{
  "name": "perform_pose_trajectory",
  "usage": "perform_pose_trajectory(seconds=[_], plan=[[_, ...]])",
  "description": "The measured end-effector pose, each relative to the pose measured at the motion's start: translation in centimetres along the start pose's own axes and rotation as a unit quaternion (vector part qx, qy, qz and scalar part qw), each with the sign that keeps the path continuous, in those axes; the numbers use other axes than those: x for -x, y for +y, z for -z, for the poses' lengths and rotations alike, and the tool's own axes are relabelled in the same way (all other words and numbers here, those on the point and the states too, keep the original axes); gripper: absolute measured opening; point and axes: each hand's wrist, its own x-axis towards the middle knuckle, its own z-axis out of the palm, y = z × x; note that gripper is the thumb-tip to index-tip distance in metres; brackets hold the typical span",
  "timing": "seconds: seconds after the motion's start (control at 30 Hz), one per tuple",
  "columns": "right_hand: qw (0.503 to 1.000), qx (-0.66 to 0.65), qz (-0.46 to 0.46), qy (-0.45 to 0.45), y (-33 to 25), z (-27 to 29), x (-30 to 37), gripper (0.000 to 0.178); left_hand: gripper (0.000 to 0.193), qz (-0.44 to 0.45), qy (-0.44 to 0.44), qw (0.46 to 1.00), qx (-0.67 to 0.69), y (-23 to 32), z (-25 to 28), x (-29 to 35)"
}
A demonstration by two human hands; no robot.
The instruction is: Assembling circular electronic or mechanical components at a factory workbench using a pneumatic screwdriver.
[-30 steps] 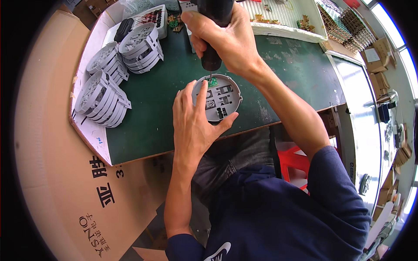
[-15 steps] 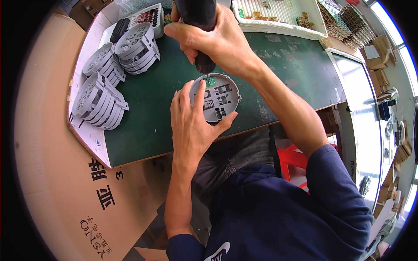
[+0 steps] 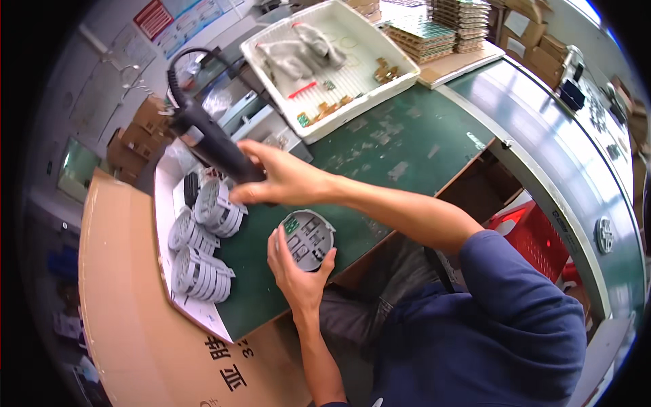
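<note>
My left hand (image 3: 296, 275) grips a round grey plastic housing (image 3: 320, 239) by its rim, fingers on the left side and thumb at the lower right. The housing rests on the green tabletop, its inside facing up. A small green circuit board (image 3: 291, 224) sits near its upper left edge, among rectangular cutouts. My right hand (image 3: 281, 178) is closed round a black electric screwdriver (image 3: 218, 148) with a cord at its top end. The screwdriver is tilted and held up, apart from the housing. Its tip is hidden behind my right hand.
Several stacked grey housings (image 3: 203, 277) stand at the table's left, beside a white board edge. A white foam tray (image 3: 325, 132) at the back holds gloves, a red stick and small parts. Stacked circuit panels (image 3: 420, 42) lie at the back right. Cardboard (image 3: 129, 285) flanks the left.
The screwdriver has come off the circuit board and swung up and left with my right hand. My left hand still holds the housing. The view has turned, showing more of the back.
</note>
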Motion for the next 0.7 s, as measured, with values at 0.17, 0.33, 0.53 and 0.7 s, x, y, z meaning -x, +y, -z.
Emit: perform_pose_trajectory(seconds=[0.17,0.33,0.53,0.7], plan=[[0.943,0.147,-0.24,-0.178,-3.2,4.9,9.2,0.077,0.108,-0.099,0.038,0.994,0.009,2.7,-0.8,-0.9],[0.977,0.201,-0.07,0.019,-3.3,13.4,15.3,0.046,0.124,-0.126,-0.097,0.984,0.082,6.2,-3.5,-2.2],[0.616,0.723,-0.067,0.305,-7.5,34.8,27.1,0.045,0.076,-0.071,-0.146,0.983,0.09,4.4,-3.8,-1.7],[0.442,0.755,-0.441,0.201,-11.3,39.6,34.6,0.042,0.058,-0.066,-0.117,0.983,0.125,4.2,-3.8,-1.9]])
